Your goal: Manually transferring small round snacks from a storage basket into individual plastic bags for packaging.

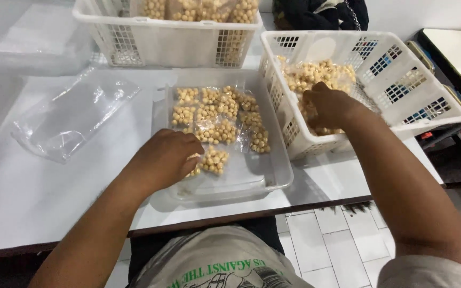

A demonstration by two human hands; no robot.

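- The white laminate table (pixel 54 181) is carrying everything; its top is smooth and lightly glossy, with a dark edge nearest the seated person.
- Two white plastic lattice baskets are standing on it: the far basket (pixel 166 40) is heaped with pale round pellets in clear bags, and the right-hand basket (pixel 401 85) is tilting slightly over the table's edge.
- A shallow translucent plastic tray (pixel 273 176) is sitting between the person and the far basket, touching the right-hand basket's wall.
- Loose clear plastic bags (pixel 73 114), crinkled and shiny, are lying well to the left of the tray.
- Small clear packets of beige round pellets (pixel 220 114) are lying flat in the tray, overlapping in rough rows.
- The left hand (pixel 164 157) is pressing curled fingers on the nearest packet at the tray's front; whether it is pinching it I cannot tell.
- The right hand (pixel 329 104) is reaching into the right-hand basket, fingers closing over a filled packet (pixel 316 74) there.
- Judging by this, sorting of packets between tray and basket is under way; the next move seems to call for a firm pinch on slippery film without spilling pellets.
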